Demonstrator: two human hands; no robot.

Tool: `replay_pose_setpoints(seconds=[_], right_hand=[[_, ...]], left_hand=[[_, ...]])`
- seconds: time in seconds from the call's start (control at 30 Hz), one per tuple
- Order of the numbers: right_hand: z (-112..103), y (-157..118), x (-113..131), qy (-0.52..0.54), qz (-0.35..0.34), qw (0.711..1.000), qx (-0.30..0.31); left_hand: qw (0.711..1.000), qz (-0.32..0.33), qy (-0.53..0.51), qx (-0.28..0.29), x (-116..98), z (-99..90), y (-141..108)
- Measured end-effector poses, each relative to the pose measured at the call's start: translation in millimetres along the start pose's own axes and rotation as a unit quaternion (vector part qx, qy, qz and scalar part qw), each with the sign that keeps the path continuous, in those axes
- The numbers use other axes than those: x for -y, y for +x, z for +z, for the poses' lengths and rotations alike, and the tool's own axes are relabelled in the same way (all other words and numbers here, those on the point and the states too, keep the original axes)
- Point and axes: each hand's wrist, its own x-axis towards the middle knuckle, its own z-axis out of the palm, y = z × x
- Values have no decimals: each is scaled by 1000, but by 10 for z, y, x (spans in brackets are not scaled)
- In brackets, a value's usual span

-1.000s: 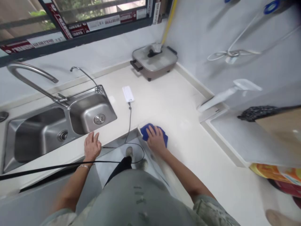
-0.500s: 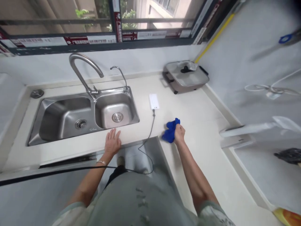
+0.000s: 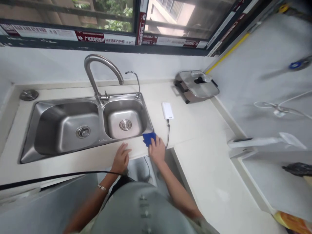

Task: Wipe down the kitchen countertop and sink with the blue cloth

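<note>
A blue cloth (image 3: 149, 138) lies on the counter (image 3: 200, 130) at the front right corner of the sink, partly over the rim. My right hand (image 3: 157, 150) presses on its right side, fingers bent over it. My left hand (image 3: 121, 158) rests on the counter's front edge below the small basin, fingers apart and holding nothing. The double steel sink (image 3: 64, 118) has a large basin on the left and a small one on the right. Right of the sink lies a white power bank (image 3: 167, 110) with a dark cable plugged in.
A tall faucet (image 3: 103, 63) and a thin small tap (image 3: 136, 79) stand behind the sink. An electric pan (image 3: 198, 87) sits in the back right corner. A black cable (image 3: 60, 175) crosses in front of the counter at left. A round metal piece (image 3: 29, 95) lies at back left.
My right hand has moved left with the blue cloth, from the right counter to the sink's corner. The cloth now lies flatter. The view has shifted slightly.
</note>
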Motion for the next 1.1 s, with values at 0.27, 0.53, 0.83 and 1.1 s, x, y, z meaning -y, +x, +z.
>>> replay_pose_setpoints(seconds=[0.27,0.53,0.83,1.1], right_hand=[[90,378,-51,-24,114,993,-6],[246,1192,-352,11,87,996,-10],[445,1817,-573,62,95,992,-61],[453,2027,-745,70,85,993,-45]], left_hand=[[988,-143,-13,-48,569,-802,-359],[945,-305,98,-69,611,-830,-635],[910,-346,219,-71,478,-762,-453],[892,-346,281,-81,454,-793,-409]])
